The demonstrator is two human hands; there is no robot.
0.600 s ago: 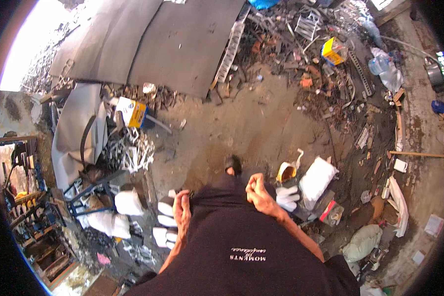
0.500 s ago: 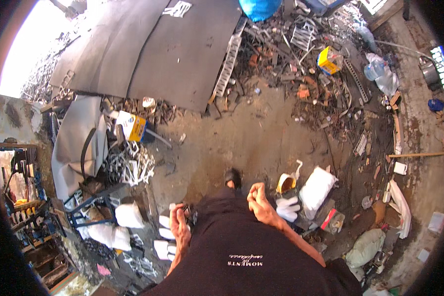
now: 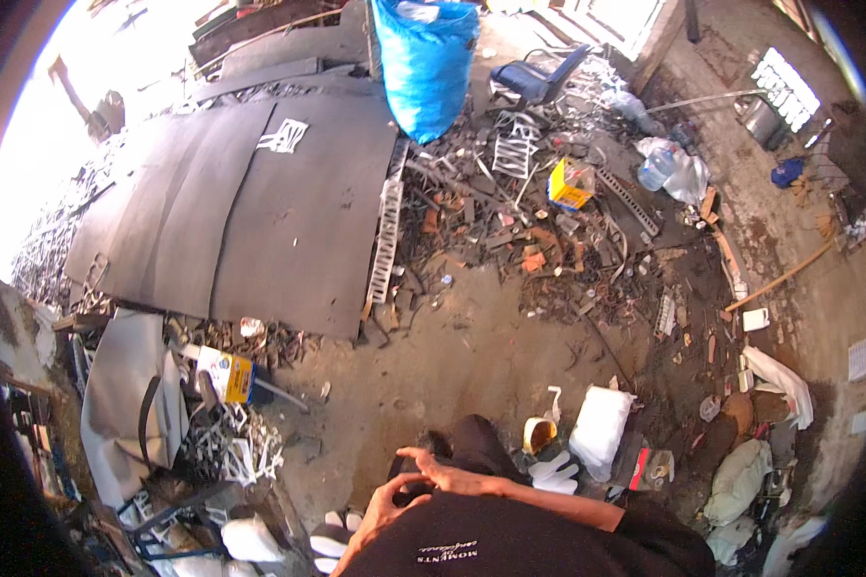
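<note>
Now both my hands meet low in front of my dark shirt (image 3: 548, 543), just above my lap, with the brown floor (image 3: 394, 404) beyond. The left hand (image 3: 379, 508) is half curled, a dark gap showing between thumb and fingers. The right hand (image 3: 445, 475) comes across from the right, fingers loosely stretched over the left one; they touch or nearly touch. I cannot tell whether anything small is pinched between them; nothing plainly shows.

Nearest the left hand, on the floor just beside it, lie some white pads (image 3: 328, 548). Past my right forearm sit a white glove-like thing (image 3: 554, 475), a cup (image 3: 539, 435) with a yellowish inside and a plump white packet (image 3: 598, 435). Farther off spread large grey sheets (image 3: 293, 221), a scrap heap (image 3: 539, 245) and a tall blue sack (image 3: 428, 77).

The step in hand looks like finger work, one hand against the other, well apart from the scrap. From this pose, I judge, reaching for the pads would call for parting the hands and lowering the left.
</note>
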